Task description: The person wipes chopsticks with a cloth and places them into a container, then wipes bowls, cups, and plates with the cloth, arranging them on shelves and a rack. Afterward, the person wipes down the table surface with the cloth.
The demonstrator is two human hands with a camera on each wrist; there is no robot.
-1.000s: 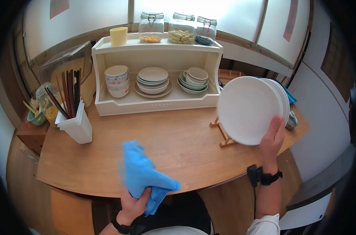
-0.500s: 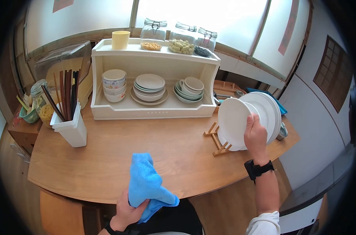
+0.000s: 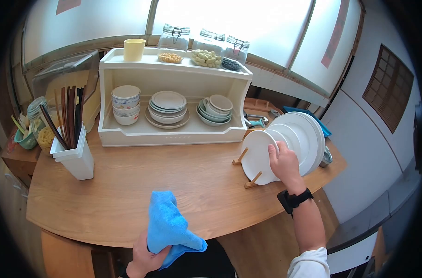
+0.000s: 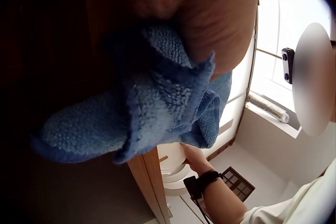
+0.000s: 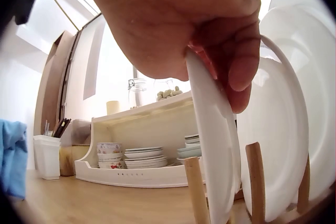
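My right hand (image 3: pixel 286 162) pinches the upper right edge of a white plate (image 3: pixel 256 160) at the front of a wooden plate rack (image 3: pixel 252 180). In the right wrist view, this plate (image 5: pixel 212 134) stands nearly upright between two wooden pegs, thumb on one face and fingers on the other. Behind it, several larger white plates (image 3: pixel 313 134) stand on edge in a row. A crumpled blue cloth (image 3: pixel 168 222) is bunched in my left hand (image 3: pixel 145 255), over the table's front edge. The left wrist view shows the cloth (image 4: pixel 157 111) hanging in folds below the palm.
A cream shelf (image 3: pixel 174 139) at the back holds stacked bowls and dishes, with a yellow cup (image 3: pixel 134 50) and glass jars (image 3: pixel 206 52) on top. On the left stands a white holder (image 3: pixel 79 160) of chopsticks. A blue tray (image 3: pixel 318 121) lies behind the plates.
My right hand has brought the white plate left and down from in front of the other plates into the rack's front slot. My left hand keeps the cloth, which has stopped moving.
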